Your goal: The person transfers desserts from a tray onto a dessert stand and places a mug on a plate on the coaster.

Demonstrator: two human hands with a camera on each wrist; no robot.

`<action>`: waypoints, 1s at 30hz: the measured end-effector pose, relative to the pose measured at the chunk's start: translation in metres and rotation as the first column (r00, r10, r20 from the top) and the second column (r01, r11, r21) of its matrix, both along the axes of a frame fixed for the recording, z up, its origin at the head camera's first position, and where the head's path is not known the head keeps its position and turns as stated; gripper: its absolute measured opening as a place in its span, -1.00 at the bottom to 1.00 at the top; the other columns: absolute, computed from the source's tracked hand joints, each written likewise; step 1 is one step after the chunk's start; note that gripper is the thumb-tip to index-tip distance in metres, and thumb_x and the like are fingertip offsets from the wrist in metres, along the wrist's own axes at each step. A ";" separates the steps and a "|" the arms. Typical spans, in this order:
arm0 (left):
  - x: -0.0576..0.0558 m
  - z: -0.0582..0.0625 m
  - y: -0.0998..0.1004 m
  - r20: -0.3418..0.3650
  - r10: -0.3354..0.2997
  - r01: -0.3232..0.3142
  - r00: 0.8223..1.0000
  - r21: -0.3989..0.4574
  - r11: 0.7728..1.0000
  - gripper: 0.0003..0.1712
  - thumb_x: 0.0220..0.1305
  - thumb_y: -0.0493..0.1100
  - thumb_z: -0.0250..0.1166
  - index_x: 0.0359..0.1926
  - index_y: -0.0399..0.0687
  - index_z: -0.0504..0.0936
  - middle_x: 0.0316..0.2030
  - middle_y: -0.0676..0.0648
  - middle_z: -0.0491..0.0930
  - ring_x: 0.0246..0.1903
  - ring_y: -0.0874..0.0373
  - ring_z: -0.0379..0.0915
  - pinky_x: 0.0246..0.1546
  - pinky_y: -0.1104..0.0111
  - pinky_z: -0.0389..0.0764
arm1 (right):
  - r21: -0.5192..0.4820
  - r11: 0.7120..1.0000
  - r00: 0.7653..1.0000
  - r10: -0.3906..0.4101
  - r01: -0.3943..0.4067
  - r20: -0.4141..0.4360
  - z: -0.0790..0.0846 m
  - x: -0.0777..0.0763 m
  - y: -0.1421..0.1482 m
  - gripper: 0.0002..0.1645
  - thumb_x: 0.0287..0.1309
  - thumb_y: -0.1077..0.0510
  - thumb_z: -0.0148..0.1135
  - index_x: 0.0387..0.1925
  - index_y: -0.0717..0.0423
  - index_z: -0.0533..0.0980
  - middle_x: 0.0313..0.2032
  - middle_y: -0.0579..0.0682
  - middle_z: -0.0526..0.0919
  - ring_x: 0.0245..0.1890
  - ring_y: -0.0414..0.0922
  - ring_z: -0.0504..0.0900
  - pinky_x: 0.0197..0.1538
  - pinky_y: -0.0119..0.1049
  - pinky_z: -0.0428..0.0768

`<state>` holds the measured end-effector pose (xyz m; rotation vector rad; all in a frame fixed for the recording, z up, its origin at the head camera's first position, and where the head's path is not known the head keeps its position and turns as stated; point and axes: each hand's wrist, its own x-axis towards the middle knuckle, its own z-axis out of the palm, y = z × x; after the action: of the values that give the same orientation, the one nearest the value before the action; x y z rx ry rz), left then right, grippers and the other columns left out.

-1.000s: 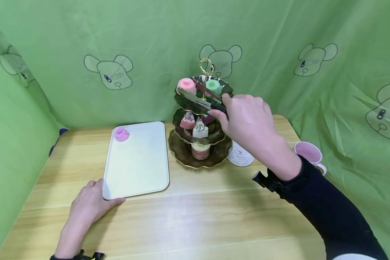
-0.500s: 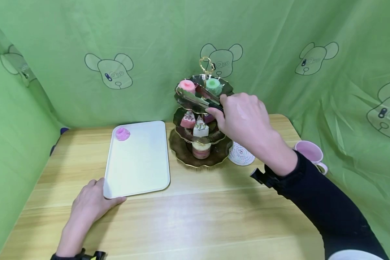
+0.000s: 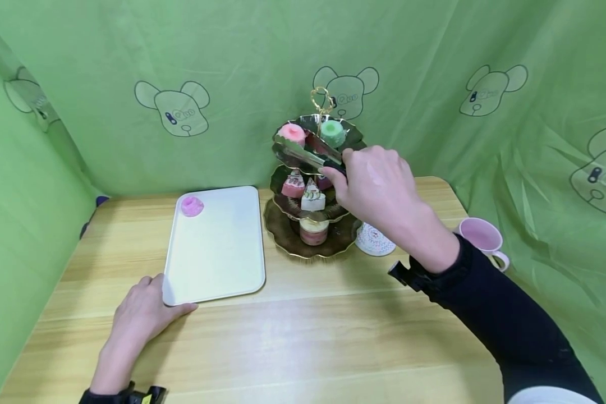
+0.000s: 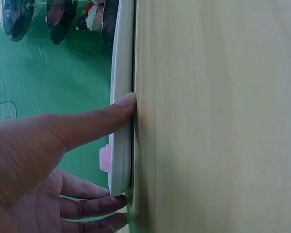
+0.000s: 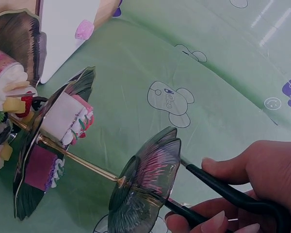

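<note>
My right hand [image 3: 381, 177] grips the black handles of the metal tongs [image 3: 308, 157], as the right wrist view also shows. The tongs reach over the top tier of a three-tier cake stand [image 3: 289, 238]. Their spread tips lie at either side of a round pink cake [image 3: 292, 133]; whether they touch it I cannot tell. Beside it sits a green cake [image 3: 333, 133]. At the left, my left hand [image 3: 141, 308] holds the near left corner of a white tray [image 3: 214, 247], thumb along the front edge and fingers at the side. A pinkish-purple cake [image 3: 192, 206] lies in the tray's far left corner.
Cake wedges stand on the middle tier, one white [image 3: 313, 199] and one pink [image 3: 293, 186]. A layered round cake [image 3: 313, 231] is on the bottom tier. Right of the stand are a speckled white item [image 3: 375, 240] and a pink mug [image 3: 480, 235]. Green curtains enclose the table.
The tongs have come down slightly and their tips sit closer about the pink cake. The left hand stays at the tray's corner; the whole view has shifted a little.
</note>
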<state>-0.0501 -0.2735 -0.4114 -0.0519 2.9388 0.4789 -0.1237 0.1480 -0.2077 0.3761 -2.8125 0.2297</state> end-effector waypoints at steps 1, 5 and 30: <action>0.000 0.000 0.000 0.002 0.001 -0.001 1.000 0.000 1.000 0.19 -0.03 0.42 0.61 0.26 -0.48 0.46 -0.08 -0.44 0.52 -0.13 -0.33 0.51 -0.29 -0.14 0.57 | 0.000 1.000 1.000 -0.002 0.002 0.004 0.000 0.000 0.000 -0.43 0.50 -0.23 0.20 -0.45 0.15 0.50 -0.58 0.12 0.52 -0.57 0.22 0.58 -0.51 0.12 0.59; -0.001 0.000 0.000 0.000 -0.001 0.001 1.000 -0.001 1.000 0.20 -0.03 0.42 0.62 0.27 -0.49 0.46 -0.08 -0.43 0.52 -0.14 -0.31 0.50 -0.29 -0.13 0.57 | 0.000 1.000 1.000 -0.009 0.009 0.011 0.000 0.000 0.000 -0.40 0.50 -0.25 0.18 -0.45 0.16 0.50 -0.57 0.13 0.52 -0.56 0.24 0.59 -0.51 0.12 0.59; 0.000 -0.002 -0.001 -0.018 -0.008 0.008 1.000 -0.001 1.000 0.15 -0.03 0.37 0.64 0.24 -0.48 0.48 -0.11 -0.42 0.54 -0.16 -0.31 0.52 -0.29 -0.12 0.58 | 0.009 1.000 0.999 0.023 -0.022 -0.047 -0.002 0.000 -0.005 -0.31 0.50 -0.31 0.13 -0.29 0.30 0.56 -0.54 0.17 0.52 -0.49 0.29 0.64 -0.47 0.16 0.63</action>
<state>-0.0501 -0.2743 -0.4135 -0.0363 2.9559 0.4787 -0.1233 0.1433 -0.2097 0.4098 -2.7656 0.2105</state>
